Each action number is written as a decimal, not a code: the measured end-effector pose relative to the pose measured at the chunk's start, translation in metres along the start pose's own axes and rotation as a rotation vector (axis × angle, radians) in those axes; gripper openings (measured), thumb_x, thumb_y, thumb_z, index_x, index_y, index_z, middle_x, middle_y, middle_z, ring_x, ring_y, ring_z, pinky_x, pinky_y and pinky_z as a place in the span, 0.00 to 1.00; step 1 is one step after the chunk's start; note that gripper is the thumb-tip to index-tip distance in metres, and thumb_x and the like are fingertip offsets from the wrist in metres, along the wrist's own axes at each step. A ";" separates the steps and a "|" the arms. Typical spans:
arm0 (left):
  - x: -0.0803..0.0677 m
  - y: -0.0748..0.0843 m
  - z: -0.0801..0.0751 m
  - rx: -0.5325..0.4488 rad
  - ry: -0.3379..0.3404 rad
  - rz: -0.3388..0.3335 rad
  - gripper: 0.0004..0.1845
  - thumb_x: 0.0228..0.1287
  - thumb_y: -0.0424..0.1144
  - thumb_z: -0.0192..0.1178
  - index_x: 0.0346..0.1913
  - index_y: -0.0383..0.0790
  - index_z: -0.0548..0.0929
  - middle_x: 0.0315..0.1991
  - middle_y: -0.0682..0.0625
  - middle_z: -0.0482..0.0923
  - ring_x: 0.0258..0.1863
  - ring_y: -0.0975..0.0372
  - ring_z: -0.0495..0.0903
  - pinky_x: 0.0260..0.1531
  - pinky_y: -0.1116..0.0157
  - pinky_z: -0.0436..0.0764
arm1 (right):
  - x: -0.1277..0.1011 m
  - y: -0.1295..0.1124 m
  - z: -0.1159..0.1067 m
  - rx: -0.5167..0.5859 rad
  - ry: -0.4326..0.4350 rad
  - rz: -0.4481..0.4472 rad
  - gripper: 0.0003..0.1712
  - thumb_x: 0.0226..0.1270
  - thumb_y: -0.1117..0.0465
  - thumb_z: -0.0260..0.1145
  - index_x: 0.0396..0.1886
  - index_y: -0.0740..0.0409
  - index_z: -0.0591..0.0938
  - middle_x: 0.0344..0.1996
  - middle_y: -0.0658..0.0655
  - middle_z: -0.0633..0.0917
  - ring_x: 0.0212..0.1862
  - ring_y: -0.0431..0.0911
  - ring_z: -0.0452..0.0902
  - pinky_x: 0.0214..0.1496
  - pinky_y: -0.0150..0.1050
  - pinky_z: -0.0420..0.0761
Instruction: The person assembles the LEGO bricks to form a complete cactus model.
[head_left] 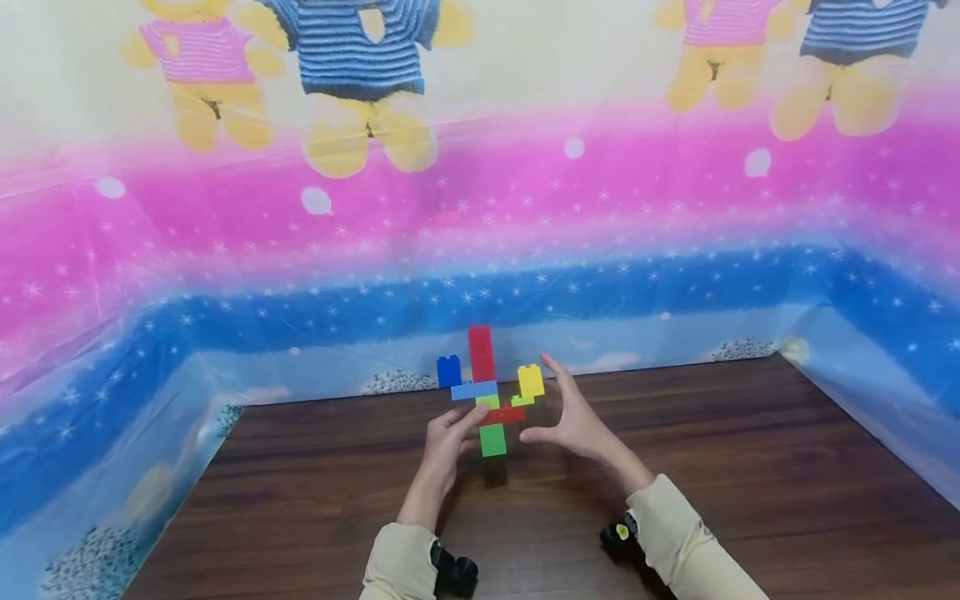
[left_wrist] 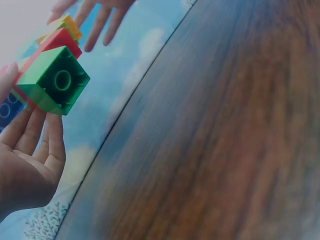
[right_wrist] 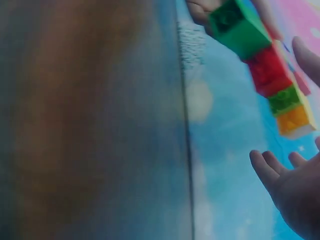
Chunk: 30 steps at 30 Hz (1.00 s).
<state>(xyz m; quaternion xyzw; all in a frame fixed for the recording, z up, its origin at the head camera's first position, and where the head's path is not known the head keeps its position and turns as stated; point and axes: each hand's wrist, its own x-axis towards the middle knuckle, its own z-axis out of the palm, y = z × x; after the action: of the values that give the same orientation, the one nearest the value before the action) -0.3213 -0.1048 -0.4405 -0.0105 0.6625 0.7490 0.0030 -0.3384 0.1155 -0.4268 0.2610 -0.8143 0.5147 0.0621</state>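
Note:
My left hand (head_left: 444, 450) pinches a toy brick figure near its middle, thumb in front and fingers behind, holding it upright above the table. The figure has a green brick (head_left: 492, 440) at the bottom, whose hollow underside shows in the left wrist view. Above it come a long red brick (head_left: 512, 414), a light green piece, a light blue brick (head_left: 471, 390) and a tall red brick (head_left: 482, 353). A dark blue brick (head_left: 448, 371) tops the left side, a yellow brick (head_left: 531, 380) the right. My right hand (head_left: 581, 421) stands beside the yellow brick, fingers spread, holding nothing.
Below the hands lies a dark brown wooden table (head_left: 315, 500). A printed cloth (head_left: 510, 217) with bears and snowflakes hangs along its back and side edges. Black wrist cameras (head_left: 455, 573) sit on both forearms at the sleeve cuffs.

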 end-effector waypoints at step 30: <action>-0.006 -0.002 0.006 -0.009 -0.059 -0.018 0.20 0.70 0.51 0.56 0.44 0.34 0.83 0.33 0.56 0.81 0.34 0.67 0.79 0.47 0.63 0.83 | -0.004 0.007 0.006 0.004 0.105 0.033 0.48 0.49 0.61 0.78 0.68 0.56 0.62 0.62 0.62 0.72 0.62 0.56 0.72 0.63 0.55 0.77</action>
<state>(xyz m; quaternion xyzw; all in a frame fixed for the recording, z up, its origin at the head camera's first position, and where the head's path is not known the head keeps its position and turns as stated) -0.3153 -0.0986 -0.4413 0.0057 0.6584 0.7520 0.0294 -0.3373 0.1140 -0.4373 0.2203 -0.8130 0.5303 0.0958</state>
